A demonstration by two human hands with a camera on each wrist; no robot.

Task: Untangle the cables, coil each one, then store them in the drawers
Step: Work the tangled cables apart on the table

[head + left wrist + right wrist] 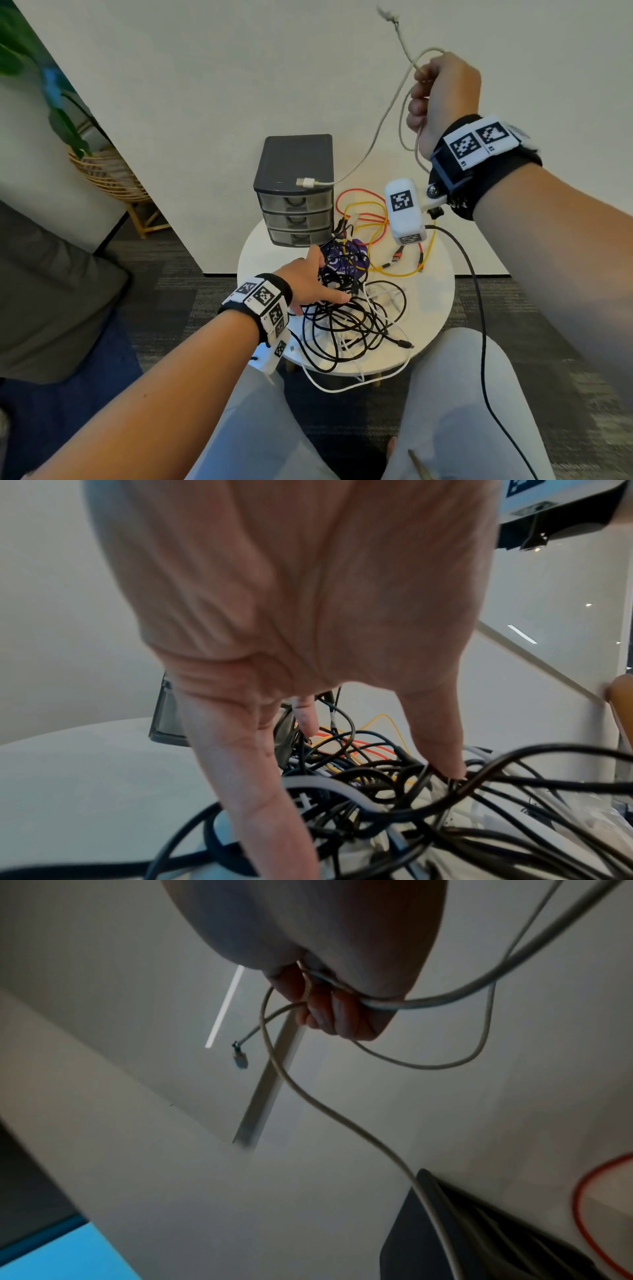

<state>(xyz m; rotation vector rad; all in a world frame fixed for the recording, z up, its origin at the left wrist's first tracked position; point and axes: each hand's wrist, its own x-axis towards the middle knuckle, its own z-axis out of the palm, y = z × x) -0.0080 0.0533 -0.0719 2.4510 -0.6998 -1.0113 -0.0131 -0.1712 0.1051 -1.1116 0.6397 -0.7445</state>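
My right hand [432, 91] is raised high above the table and grips a grey-white cable [383, 120] in a loose loop; the same cable [329, 1104] hangs from my curled fingers [329, 1010]. Its USB plug [306, 182] lies on top of the dark drawer unit [296, 161], and its other end [387, 15] sticks up. My left hand [318, 281] presses down with spread, straight fingers on the tangle of black cables [349, 318]; in the left wrist view its fingertips [448, 767] touch the black cables [411, 799].
Red cable [359, 205], yellow cable [394, 270] and a purple pouch [346, 260] lie on the round white table [435, 301] right of the three-drawer unit. A white cable [342, 385] droops over the front edge. A black cord [479, 308] runs down past my right knee.
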